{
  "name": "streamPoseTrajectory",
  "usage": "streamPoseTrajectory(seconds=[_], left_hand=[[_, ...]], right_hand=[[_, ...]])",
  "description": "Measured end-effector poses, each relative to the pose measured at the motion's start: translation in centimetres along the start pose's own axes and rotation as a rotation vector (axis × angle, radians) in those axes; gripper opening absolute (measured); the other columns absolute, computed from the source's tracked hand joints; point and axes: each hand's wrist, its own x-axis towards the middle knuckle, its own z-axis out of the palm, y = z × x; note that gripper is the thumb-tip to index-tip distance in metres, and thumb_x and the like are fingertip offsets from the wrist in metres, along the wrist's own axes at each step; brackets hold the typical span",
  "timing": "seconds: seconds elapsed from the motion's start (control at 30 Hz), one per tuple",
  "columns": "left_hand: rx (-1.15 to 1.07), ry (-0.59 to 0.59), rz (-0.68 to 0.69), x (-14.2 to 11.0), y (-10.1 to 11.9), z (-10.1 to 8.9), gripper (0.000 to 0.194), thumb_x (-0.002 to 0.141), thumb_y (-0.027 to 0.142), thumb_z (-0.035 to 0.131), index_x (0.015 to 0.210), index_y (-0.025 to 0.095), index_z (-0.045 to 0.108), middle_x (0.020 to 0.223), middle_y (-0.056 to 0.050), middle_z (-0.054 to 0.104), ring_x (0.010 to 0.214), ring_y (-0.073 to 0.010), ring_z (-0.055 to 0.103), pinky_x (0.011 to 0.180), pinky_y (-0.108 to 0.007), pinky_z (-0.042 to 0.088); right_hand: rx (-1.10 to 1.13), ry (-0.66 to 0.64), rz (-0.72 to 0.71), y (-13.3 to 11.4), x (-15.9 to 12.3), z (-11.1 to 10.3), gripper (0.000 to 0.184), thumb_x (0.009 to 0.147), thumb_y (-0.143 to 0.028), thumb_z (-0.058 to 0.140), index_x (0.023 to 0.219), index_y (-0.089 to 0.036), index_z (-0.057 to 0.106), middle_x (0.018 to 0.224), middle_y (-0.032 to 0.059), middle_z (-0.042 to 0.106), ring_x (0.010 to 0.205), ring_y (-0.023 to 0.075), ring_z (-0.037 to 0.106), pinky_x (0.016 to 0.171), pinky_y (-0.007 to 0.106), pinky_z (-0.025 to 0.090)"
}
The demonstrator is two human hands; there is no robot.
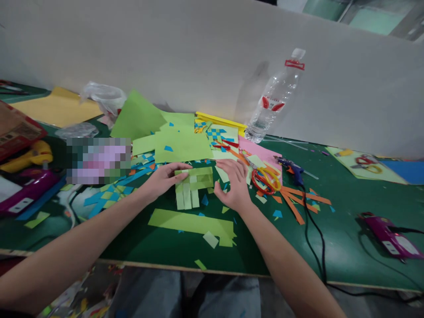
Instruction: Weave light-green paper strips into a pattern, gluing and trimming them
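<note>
Green paper strips woven together point(187, 194) sit upon the table between my hands, pale strips hanging toward me and darker green ones running to the right. My left hand point(170, 176) pinches the weave's upper left corner between thumb and fingers. On the other side, my right hand point(234, 183) is held with thumb and fingers apart, nothing in it, just right of the strip ends. A flat green paper strip point(185, 222) lies in front, with a pale paper scrap point(210, 239) on its lower edge. Behind the hands is a green paper sheet point(183, 148).
Scissors point(265, 179) and orange strips point(293, 205) lie right of my hand, near a glue gun point(293, 170) with a black cord. A plastic bottle point(273, 104) leans at the back wall. Purple power boxes point(391, 236) are at right and left. Blue-green woven strips point(109, 194) lie left.
</note>
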Motion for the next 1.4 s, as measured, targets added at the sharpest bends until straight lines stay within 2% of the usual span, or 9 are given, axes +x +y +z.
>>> streamPoseTrajectory(seconds=[0.07, 0.17, 0.4, 0.6, 0.7, 0.83, 1.03, 1.23, 1.4], left_hand=[[-0.079, 0.013, -0.022, 0.0, -0.1, 0.1, 0.045, 0.077, 0.052, 0.065, 0.11, 0.021, 0.066, 0.102, -0.005, 0.07, 0.087, -0.0202, 0.063, 0.073, -0.029, 0.051], [-0.207, 0.025, -0.068, 0.0, -0.2, 0.1, 0.046, 0.075, 0.049, 0.069, 0.11, 0.021, 0.066, 0.101, -0.005, 0.07, 0.084, -0.0193, 0.065, 0.07, -0.029, 0.052], [-0.448, 0.058, -0.205, -0.2, 0.4, -0.1, 0.043, 0.072, 0.039, 0.076, 0.108, 0.018, 0.068, 0.089, -0.005, 0.072, 0.076, -0.0174, 0.066, 0.069, -0.028, 0.054], [-0.482, 0.033, -0.231, -0.4, 1.0, 0.0, 0.042, 0.068, 0.037, 0.079, 0.104, 0.016, 0.069, 0.086, -0.006, 0.073, 0.076, -0.018, 0.067, 0.07, -0.03, 0.055], [-0.492, -0.012, -0.242, -0.4, 0.8, 0.1, 0.041, 0.068, 0.037, 0.078, 0.103, 0.017, 0.069, 0.085, -0.003, 0.073, 0.077, -0.0172, 0.066, 0.071, -0.029, 0.054], [-0.317, -0.03, -0.198, -0.4, 0.6, 0.0, 0.039, 0.073, 0.044, 0.073, 0.104, 0.02, 0.07, 0.089, -0.003, 0.073, 0.079, -0.019, 0.065, 0.071, -0.029, 0.052], [-0.062, 0.015, -0.012, -0.3, 0.8, -0.1, 0.047, 0.084, 0.061, 0.049, 0.093, 0.022, 0.074, 0.104, -0.005, 0.072, 0.103, -0.0255, 0.062, 0.09, -0.035, 0.049], [-0.21, -0.003, -0.007, 0.0, -0.2, 0.2, 0.055, 0.088, 0.062, 0.039, 0.098, 0.019, 0.072, 0.102, -0.008, 0.072, 0.101, -0.0247, 0.064, 0.094, -0.036, 0.047], [-0.001, -0.032, 0.055, -0.1, -0.3, 0.0, 0.051, 0.086, 0.06, 0.048, 0.105, 0.017, 0.068, 0.105, -0.009, 0.07, 0.099, -0.0254, 0.063, 0.094, -0.039, 0.047]], right_hand=[[-0.064, -0.073, -0.136, 0.1, 0.0, -0.1, 0.043, 0.08, -0.021, 0.053, 0.123, -0.027, 0.052, 0.126, 0.005, 0.062, 0.123, 0.0258, 0.051, 0.113, 0.052, 0.021], [-0.093, -0.133, -0.29, 0.1, -0.2, 0.0, 0.042, 0.081, -0.016, 0.051, 0.121, -0.026, 0.054, 0.126, 0.0039, 0.063, 0.123, 0.0235, 0.051, 0.115, 0.052, 0.021], [-0.137, -0.185, -0.34, 0.2, -0.7, 0.2, 0.031, 0.089, -0.016, 0.049, 0.115, -0.031, 0.057, 0.127, 0.0003, 0.062, 0.123, 0.0187, 0.051, 0.114, 0.05, 0.023], [-0.082, -0.228, -0.219, -0.2, -0.6, -0.2, 0.024, 0.092, -0.019, 0.052, 0.108, -0.033, 0.061, 0.109, -0.0017, 0.07, 0.112, 0.0161, 0.059, 0.113, 0.048, 0.028], [-0.067, -0.226, -0.227, -0.2, -0.7, -0.2, 0.023, 0.093, -0.019, 0.052, 0.107, -0.034, 0.062, 0.104, -0.0022, 0.07, 0.11, 0.0155, 0.059, 0.112, 0.048, 0.029], [-0.044, -0.215, -0.18, -0.2, -0.7, 0.1, 0.018, 0.093, -0.023, 0.052, 0.1, -0.034, 0.064, 0.099, -0.0027, 0.07, 0.105, 0.0159, 0.06, 0.111, 0.048, 0.029], [-0.016, -0.104, 0.005, -0.7, -0.1, 0.7, 0.013, 0.091, -0.027, 0.052, 0.087, -0.029, 0.065, 0.084, -0.0003, 0.07, 0.088, 0.0187, 0.061, 0.107, 0.046, 0.028], [0.16, -0.134, 0.26, -0.2, -0.2, 1.5, 0.012, 0.084, -0.023, 0.052, 0.078, -0.025, 0.063, 0.077, -0.0001, 0.067, 0.079, 0.0184, 0.059, 0.094, 0.043, 0.036], [0.255, -0.137, 0.405, -0.2, 0.0, 1.3, 0.014, 0.084, -0.029, 0.053, 0.074, -0.024, 0.063, 0.074, 0.0003, 0.064, 0.074, 0.0183, 0.057, 0.09, 0.044, 0.039]])
